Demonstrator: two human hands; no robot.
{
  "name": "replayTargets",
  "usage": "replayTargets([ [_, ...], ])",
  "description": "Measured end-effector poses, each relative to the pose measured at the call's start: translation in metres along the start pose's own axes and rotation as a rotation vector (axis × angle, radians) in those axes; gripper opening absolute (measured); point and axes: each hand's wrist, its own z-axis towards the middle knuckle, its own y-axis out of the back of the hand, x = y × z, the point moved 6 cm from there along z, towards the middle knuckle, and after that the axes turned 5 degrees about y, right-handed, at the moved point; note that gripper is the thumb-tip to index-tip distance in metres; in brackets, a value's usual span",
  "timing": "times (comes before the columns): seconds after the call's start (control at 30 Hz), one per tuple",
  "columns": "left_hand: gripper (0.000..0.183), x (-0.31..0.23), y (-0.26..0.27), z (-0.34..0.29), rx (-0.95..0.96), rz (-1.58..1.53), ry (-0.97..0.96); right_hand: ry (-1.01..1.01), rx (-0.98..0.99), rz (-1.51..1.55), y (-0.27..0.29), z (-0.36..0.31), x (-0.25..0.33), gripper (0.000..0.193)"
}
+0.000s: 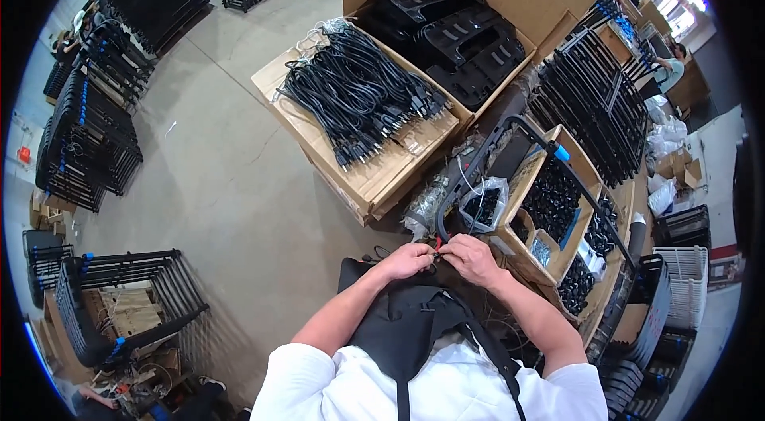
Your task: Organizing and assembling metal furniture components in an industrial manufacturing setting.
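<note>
In front of my dark apron (pixel 402 325), my two hands meet with their fingertips pinched close together. My left hand (pixel 405 262) is closed on a thin dark wire. Pinched against it, my right hand (pixel 473 259) grips the other end of this small dark piece, and its exact shape is hidden by the fingers. Red wire (pixel 437 243) shows just above the fingertips, beside the bent end of a black tubular frame (pixel 470 172). The frame slants away over the bench to the right, with a blue piece on its far part.
Bundled black power cords (pixel 358 94) lie on a carton (pixel 319 166). Behind is a box of black plastic covers (pixel 458 31). Divided bins of small black parts (pixel 551 196) stand at right, with stacked black frames (pixel 590 98) beyond. Another person (pixel 672 69) stands far right.
</note>
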Motion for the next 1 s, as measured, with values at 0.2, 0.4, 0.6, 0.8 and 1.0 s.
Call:
replayTargets([
  [0.2, 0.025, 0.003, 0.000, -0.001, -0.023, -0.003, 0.049, 0.032, 0.033, -0.032, -0.007, 0.004, 0.004, 0.016],
  [0.4, 0.028, 0.009, 0.003, 0.004, -0.041, -0.030, 0.059, 0.008, 0.100, -0.073, -0.010, 0.008, 0.000, 0.015],
  [0.6, 0.031, 0.000, 0.003, 0.002, -0.141, 0.098, -0.037, -0.029, 0.170, -0.089, -0.013, 0.010, 0.003, 0.015],
  [0.8, 0.036, -0.006, 0.001, -0.001, -0.128, 0.169, 0.086, -0.070, 0.135, -0.088, -0.020, 0.004, -0.003, 0.017],
  [1.0, 0.035, -0.016, 0.007, 0.000, -0.214, 0.248, 0.120, -0.176, 0.073, -0.182, -0.024, 0.001, 0.014, 0.020],
])
